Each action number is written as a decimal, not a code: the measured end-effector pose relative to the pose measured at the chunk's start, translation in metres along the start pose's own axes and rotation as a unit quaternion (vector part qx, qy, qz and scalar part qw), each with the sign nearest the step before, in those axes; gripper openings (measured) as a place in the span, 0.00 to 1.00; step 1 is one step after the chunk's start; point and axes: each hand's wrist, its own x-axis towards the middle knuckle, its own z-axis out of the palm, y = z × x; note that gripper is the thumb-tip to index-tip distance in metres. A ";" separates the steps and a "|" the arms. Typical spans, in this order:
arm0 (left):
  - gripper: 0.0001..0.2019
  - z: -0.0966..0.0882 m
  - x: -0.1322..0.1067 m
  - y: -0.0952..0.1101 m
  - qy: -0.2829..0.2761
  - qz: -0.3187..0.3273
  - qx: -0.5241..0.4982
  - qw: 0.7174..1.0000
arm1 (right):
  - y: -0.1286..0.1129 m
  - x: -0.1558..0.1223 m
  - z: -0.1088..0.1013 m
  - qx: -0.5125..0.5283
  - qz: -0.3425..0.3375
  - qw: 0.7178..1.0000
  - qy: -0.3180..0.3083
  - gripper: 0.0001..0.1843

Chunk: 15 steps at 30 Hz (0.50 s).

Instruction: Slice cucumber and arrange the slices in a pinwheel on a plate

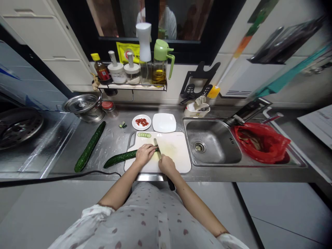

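left hand: fingers curled, pressing long dark green cucumber onto white plastic cutting board. right hand: fingers wrapped round steel kitchen knife (blade at cucumber's end).

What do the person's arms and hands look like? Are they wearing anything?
Both forearms are bare, and the left hand and right hand wear no gloves, as far as the picture shows. The short sleeves end above the elbows with a gathered white edge. The garment is pale grey, dotted with small dark reddish marks.
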 end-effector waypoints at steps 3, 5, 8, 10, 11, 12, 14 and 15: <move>0.13 0.000 0.000 0.000 -0.001 -0.001 0.000 1.000 | -0.002 0.003 -0.001 0.003 0.000 1.000 -0.002 0.18; 0.13 0.000 0.000 0.001 -0.001 -0.002 -0.001 1.000 | -0.003 0.005 -0.001 0.005 -0.002 1.000 -0.001 0.18; 0.13 0.000 0.000 0.001 -0.001 -0.003 -0.002 1.000 | -0.006 0.010 -0.003 0.004 -0.005 1.000 0.005 0.18; 0.13 0.000 0.001 0.001 -0.002 -0.002 -0.004 1.000 | -0.008 0.013 -0.003 0.003 -0.004 1.000 0.007 0.18; 0.13 0.000 0.001 0.001 -0.003 -0.002 -0.004 1.000 | -0.009 0.014 -0.004 0.004 -0.004 1.000 0.008 0.18; 0.13 -0.001 0.001 0.001 -0.003 -0.002 -0.005 1.000 | -0.009 0.015 -0.003 0.005 -0.004 1.000 0.010 0.19; 0.13 -0.001 0.001 0.001 -0.003 -0.003 -0.004 1.000 | -0.009 0.015 -0.002 0.009 -0.005 1.000 0.015 0.19; 0.13 -0.001 0.001 0.001 -0.003 -0.004 -0.003 1.000 | -0.009 0.014 0.000 0.010 -0.005 1.000 0.015 0.19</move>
